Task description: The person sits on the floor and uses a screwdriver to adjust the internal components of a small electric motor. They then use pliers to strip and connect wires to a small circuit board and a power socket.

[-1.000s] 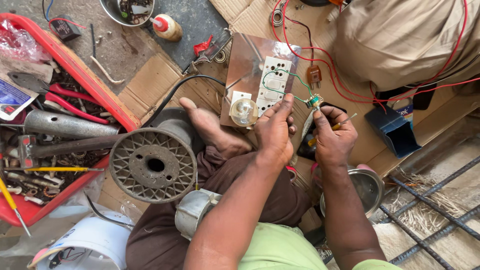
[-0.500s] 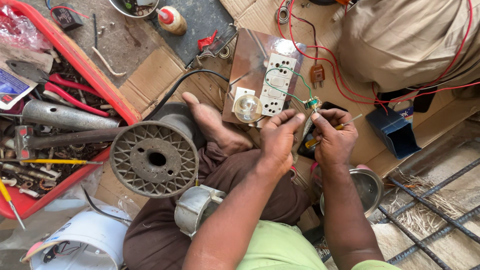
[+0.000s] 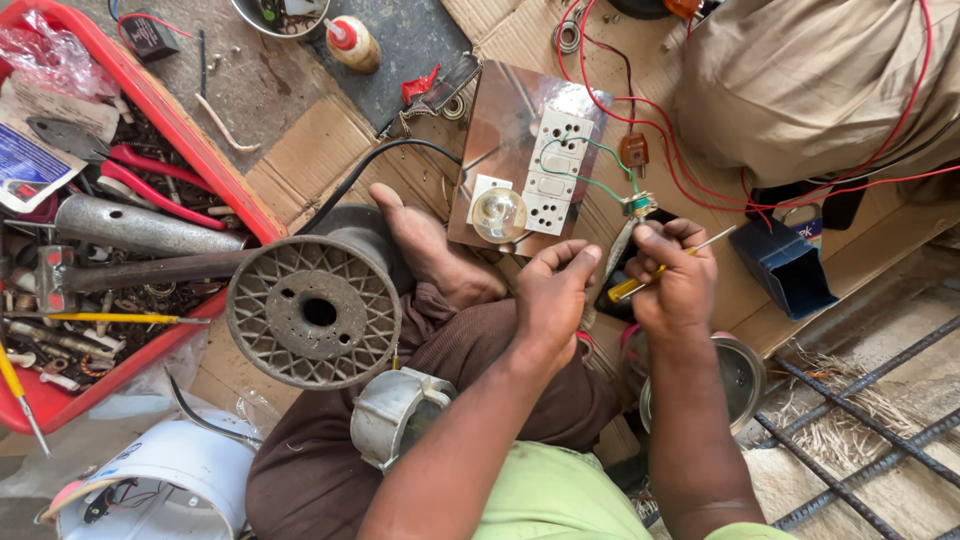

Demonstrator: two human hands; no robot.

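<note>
- Right hand (image 3: 672, 285) fingers pinched around a small screwdriver (image 3: 665, 268) with a yellow handle; thin metal shaft points up-right, toward the blue box (image 3: 785, 268).
- Left hand (image 3: 550, 295) holds nothing visible: fingers curled loosely inward, thumb and forefinger close together, just left of the right hand, hovering above the lap.
- Screwdriver sits just below a small connector (image 3: 636, 205) where thin green wires (image 3: 585, 180) end; the wires run from the switch board (image 3: 520, 150).
- Switch board: shiny metal plate lying on cardboard (image 3: 300, 150), carrying white switches and sockets plus a round clear bulb (image 3: 498, 215) at the lower left.
- Red wires (image 3: 700, 190) loop from the top of the board across a beige cloth bundle (image 3: 800, 80) on the right.
- Bare foot (image 3: 430, 250) rests against the lower edge of the board; a black cable (image 3: 360, 170) curves past it.
- Round grey grille-patterned motor cover (image 3: 315, 312) leans by the left knee; a grey motor housing (image 3: 395, 415) lies on the lap.
- Red tray (image 3: 190, 140) at left, full of tools: red-handled pliers (image 3: 150, 180), metal pipes, yellow screwdrivers.
- White bucket (image 3: 170, 485) bottom left; round steel bowl (image 3: 740, 375) below the right wrist; metal rebar (image 3: 870, 400) on the floor at right.
- Small glue bottle (image 3: 352, 42) with red cap at the top.
</note>
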